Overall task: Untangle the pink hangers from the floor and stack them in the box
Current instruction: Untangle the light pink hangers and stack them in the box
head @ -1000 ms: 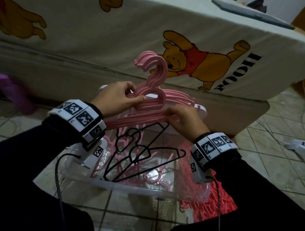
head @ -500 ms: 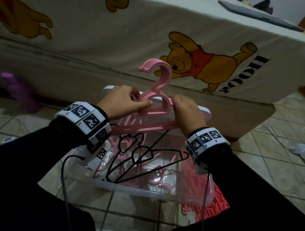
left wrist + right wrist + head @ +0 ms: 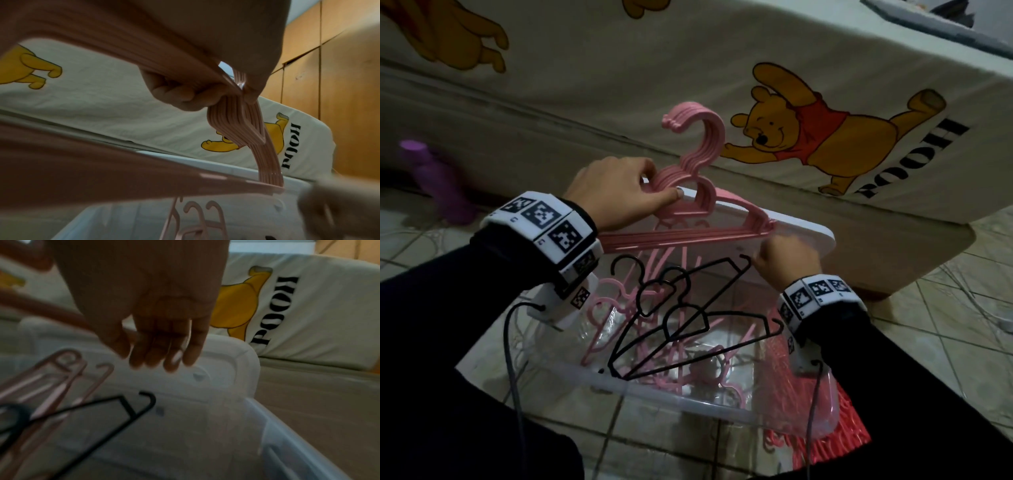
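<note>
**Meanwhile, a bundle of pink hangers hung over a half-filled box**

Here the person's left hand [image 3: 616, 192] gripped a neat bundle of pink hangers [image 3: 698, 192] at the necks, thumb and curled fingers pinching them together, and held it above the clear plastic box [image 3: 688, 404] on the tiled floor [image 3: 914, 359]. The right hand [image 3: 787, 260] hovered empty near the bundle's right end, by the box's far right corner, fingers loosely extended and gripping nothing. Loose pink hangers and several black hangers [image 3: 681, 308] lay criss-crossed inside the box; more pink ones [image 3: 832, 435] lay on the floor against its near right corner. The white lid [image 3: 815, 236] leaned against the far edge, by the cartoon-bear bed sheet [image 3: 791, 85].

The likely snag: lowered onto that jumble, the bundle's hooks could catch the black hangers' wires, or, held by one hand alone, the stack could fan apart and tangle again.
</note>
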A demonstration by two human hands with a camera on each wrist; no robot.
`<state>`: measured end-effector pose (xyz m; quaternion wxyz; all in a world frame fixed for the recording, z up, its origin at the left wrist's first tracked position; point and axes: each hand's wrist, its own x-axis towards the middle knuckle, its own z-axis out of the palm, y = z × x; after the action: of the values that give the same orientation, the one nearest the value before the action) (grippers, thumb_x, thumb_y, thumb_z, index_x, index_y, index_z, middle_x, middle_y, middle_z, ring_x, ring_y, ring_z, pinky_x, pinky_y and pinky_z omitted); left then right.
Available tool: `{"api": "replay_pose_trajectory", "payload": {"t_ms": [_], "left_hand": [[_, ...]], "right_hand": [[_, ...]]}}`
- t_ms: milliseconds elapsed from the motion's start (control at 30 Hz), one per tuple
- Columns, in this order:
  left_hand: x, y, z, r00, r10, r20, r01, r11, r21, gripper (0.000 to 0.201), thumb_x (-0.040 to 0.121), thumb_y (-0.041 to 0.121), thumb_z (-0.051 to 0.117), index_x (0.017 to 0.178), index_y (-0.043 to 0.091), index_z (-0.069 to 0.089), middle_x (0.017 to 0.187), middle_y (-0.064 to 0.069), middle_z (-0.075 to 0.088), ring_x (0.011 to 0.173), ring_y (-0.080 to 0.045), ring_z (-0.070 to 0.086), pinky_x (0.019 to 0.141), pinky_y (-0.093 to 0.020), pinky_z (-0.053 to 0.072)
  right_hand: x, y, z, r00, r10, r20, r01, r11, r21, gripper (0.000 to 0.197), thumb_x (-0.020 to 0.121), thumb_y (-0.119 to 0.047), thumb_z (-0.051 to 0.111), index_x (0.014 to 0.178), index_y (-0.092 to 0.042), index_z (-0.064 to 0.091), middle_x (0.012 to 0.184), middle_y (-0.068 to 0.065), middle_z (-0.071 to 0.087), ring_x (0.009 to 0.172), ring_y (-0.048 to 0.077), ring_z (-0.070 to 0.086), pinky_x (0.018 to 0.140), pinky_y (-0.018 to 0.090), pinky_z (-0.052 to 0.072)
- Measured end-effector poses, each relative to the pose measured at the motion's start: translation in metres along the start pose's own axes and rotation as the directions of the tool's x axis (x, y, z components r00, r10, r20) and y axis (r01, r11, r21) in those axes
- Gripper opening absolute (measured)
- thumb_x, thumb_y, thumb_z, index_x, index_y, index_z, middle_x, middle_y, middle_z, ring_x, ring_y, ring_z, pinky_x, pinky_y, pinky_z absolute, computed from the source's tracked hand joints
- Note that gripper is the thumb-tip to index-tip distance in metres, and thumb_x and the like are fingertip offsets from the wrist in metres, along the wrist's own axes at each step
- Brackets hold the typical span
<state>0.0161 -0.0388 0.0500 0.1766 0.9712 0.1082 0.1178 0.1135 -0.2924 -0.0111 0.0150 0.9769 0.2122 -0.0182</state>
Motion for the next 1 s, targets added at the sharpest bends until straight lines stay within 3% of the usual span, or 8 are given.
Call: {"api": "replay_pose_trajectory", "payload": {"t_ms": [67,133,200,333,600,733,1000], "left_hand": [[0.000,0.000,-0.001,1.000,0.002,-0.012,-0.001,1.000,0.017,0.058,0.067,0.082,0.037,0.087,0.032,0.058,0.097,-0.001,0.068,0.095,-0.029,0.061,0.071,-0.033,0.039],[0.000,0.001,-0.001,1.000,-0.004,-0.021,0.004,1.000,0.025,0.061,0.067,0.083,0.036,0.088,0.032,0.059,0.098,0.001,0.069,0.095,-0.027,0.062,0.072,-0.033,0.041],[0.000,0.002,-0.001,1.000,-0.016,-0.027,0.016,1.000,0.007,0.063,0.066,0.084,0.037,0.089,0.031,0.062,0.098,0.001,0.069,0.096,-0.026,0.062,0.075,-0.034,0.045],[0.000,0.002,-0.002,1.000,-0.012,-0.012,0.011,0.998,-0.059,0.059,0.067,0.083,0.041,0.085,0.031,0.062,0.099,0.002,0.069,0.098,-0.024,0.063,0.078,-0.036,0.047],[-0.002,0.001,-0.002,1.000,-0.001,0.021,0.004,0.991,-0.136,0.054,0.066,0.081,0.048,0.081,0.031,0.061,0.091,0.003,0.068,0.092,-0.022,0.063,0.082,-0.040,0.051],[-0.001,0.001,-0.003,0.999,-0.003,0.048,0.012,0.984,-0.179,0.051,0.065,0.079,0.050,0.078,0.031,0.060,0.088,0.003,0.068,0.092,-0.021,0.063,0.083,-0.042,0.051],[-0.001,-0.001,0.000,0.995,0.043,0.085,-0.023,0.975,-0.223,0.043,0.070,0.074,0.060,0.078,0.031,0.061,0.087,0.003,0.067,0.089,-0.019,0.063,0.083,-0.042,0.052]], "right_hand": [[-0.002,-0.005,0.021,0.978,-0.067,0.198,0.089,0.990,-0.107,0.022,0.087,-0.027,0.050,0.093,-0.011,0.065,0.095,0.013,0.065,0.089,0.032,0.065,0.066,0.031,0.041],[-0.005,-0.013,0.046,0.942,-0.125,0.312,0.178,0.973,-0.147,0.027,0.088,-0.021,0.048,0.110,-0.012,0.063,0.109,0.013,0.065,0.098,0.032,0.064,0.071,0.033,0.044],[-0.008,-0.019,0.067,0.911,-0.169,0.377,0.238,0.961,-0.143,0.031,0.089,-0.017,0.048,0.119,-0.014,0.056,0.115,0.013,0.063,0.104,0.031,0.062,0.075,0.035,0.047],[-0.015,-0.025,0.095,0.858,-0.180,0.481,0.272,0.954,-0.128,0.043,0.086,-0.015,0.053,0.127,-0.013,0.041,0.119,0.014,0.059,0.105,0.033,0.060,0.072,0.035,0.040],[-0.013,-0.037,0.096,0.845,-0.241,0.477,0.347,0.926,-0.146,0.025,0.088,-0.011,0.050,0.111,-0.014,0.060,0.113,0.013,0.064,0.102,0.032,0.063,0.078,0.036,0.047],[-0.011,-0.041,0.077,0.841,-0.261,0.474,0.356,0.927,-0.120,0.026,0.088,-0.015,0.051,0.110,-0.020,0.062,0.118,0.011,0.061,0.106,0.030,0.060,0.083,0.034,0.045],[-0.018,-0.033,0.009,0.839,-0.448,0.310,0.510,0.844,-0.162,0.020,0.090,-0.016,0.051,0.107,-0.015,0.063,0.114,0.010,0.058,0.102,0.030,0.060,0.070,0.032,0.037]]}}
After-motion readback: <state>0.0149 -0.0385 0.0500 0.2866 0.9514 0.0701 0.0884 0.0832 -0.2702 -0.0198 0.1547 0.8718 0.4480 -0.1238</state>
